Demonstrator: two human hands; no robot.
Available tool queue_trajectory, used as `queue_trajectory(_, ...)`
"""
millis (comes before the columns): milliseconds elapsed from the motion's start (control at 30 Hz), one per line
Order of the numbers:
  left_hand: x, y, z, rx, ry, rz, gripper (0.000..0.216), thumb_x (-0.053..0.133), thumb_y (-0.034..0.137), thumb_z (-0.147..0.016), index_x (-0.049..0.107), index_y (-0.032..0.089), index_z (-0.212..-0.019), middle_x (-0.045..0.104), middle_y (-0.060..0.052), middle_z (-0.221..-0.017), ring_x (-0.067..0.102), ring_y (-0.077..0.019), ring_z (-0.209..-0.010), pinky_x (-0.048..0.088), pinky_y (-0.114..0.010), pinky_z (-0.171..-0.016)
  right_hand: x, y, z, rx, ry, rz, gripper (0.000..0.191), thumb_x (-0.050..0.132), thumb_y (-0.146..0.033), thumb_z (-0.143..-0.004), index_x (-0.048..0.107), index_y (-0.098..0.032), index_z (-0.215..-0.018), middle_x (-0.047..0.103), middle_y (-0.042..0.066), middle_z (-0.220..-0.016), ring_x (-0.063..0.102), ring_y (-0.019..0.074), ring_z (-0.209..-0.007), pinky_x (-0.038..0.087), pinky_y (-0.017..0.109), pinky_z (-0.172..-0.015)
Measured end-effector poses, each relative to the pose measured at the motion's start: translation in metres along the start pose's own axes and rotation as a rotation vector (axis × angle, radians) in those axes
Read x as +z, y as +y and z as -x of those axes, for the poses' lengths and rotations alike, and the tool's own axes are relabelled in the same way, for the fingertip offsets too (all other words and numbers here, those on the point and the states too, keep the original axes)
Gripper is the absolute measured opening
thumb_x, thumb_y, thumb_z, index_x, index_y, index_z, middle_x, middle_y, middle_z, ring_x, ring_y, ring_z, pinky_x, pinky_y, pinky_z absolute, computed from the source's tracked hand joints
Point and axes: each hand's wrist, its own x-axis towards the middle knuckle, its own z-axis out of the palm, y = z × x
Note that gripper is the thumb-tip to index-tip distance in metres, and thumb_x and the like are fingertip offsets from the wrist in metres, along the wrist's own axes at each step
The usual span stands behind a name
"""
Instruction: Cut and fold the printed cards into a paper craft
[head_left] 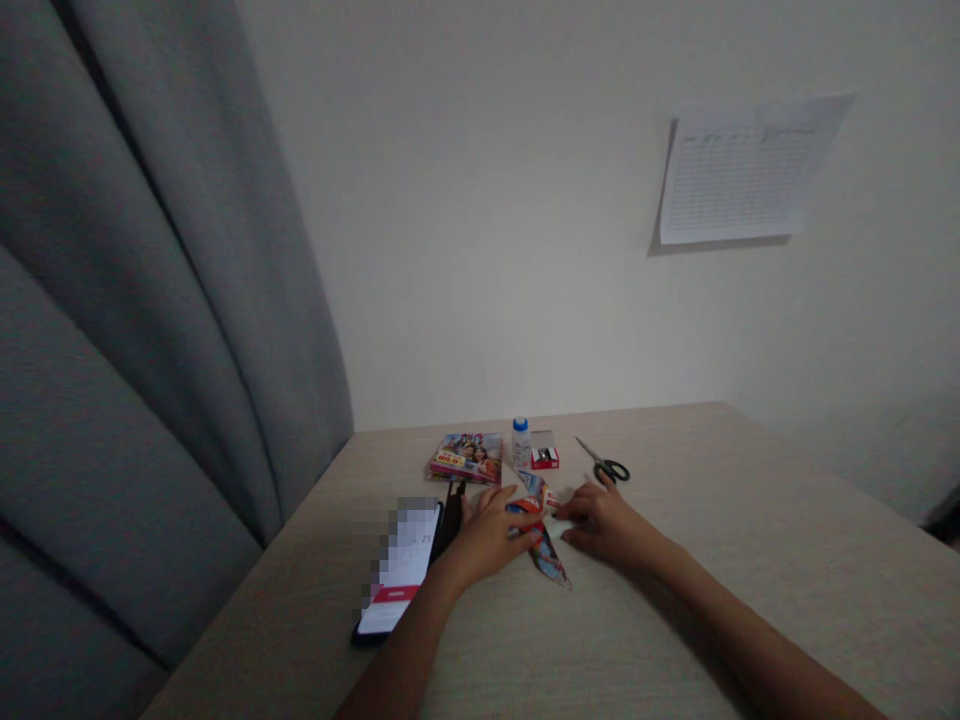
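A strip of colourful printed paper [551, 565], folded into a pointed, crossed shape, lies on the table between my hands. My left hand [487, 535] rests over its left side, fingers bent and pressing it down. At its right edge, the thumb and fingertips of my right hand [607, 522] close on the paper; their exact grip is too small to make out. Just beyond my right hand lie scissors [615, 470] with black handles. Behind the paper stand a small clear bottle with a blue cap [520, 440] and an open red-and-white box [545, 455].
A stack of glossy printed leaflets [466, 458] sits at the back left. A phone [397, 575] with a lit screen lies left of my left forearm, beside a dark strip-like object [450, 515]. Grey curtain [225, 300] hangs along the left; a printed sheet [739, 180] is on the wall.
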Motion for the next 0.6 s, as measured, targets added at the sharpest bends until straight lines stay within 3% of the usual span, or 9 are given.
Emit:
queue_trajectory(267, 0.0043, 0.0017, 0.0003, 0.025, 0.095, -0.037, 0.04, 0.052, 0.056, -0.093, 0.057, 0.048, -0.131, 0.036, -0.003, -0.155, 0.023, -0.0348, -0.146, 0.002, -0.073, -0.112, 0.0036, 0.0032, 0.0001, -0.003, 0.021, -0.007, 0.033, 0.067, -0.034, -0.082, 0.071, -0.026, -0.113, 0.071, 0.009, -0.11, 0.058, 0.0281, -0.114, 0.003, 0.061, -0.116)
queue_trajectory(600, 0.0005, 0.0072, 0.0032, 0.015, 0.055, -0.074, 0.039, 0.049, 0.059, -0.093, 0.061, 0.046, -0.127, 0.033, -0.003, -0.158, 0.016, -0.0351, -0.148, -0.002, -0.071, -0.112, -0.0012, -0.002, 0.0011, -0.001, 0.004, 0.003, 0.033, 0.065, -0.035, -0.084, 0.071, -0.026, -0.115, 0.072, 0.009, -0.109, 0.058, 0.0284, -0.115, 0.004, 0.061, -0.117)
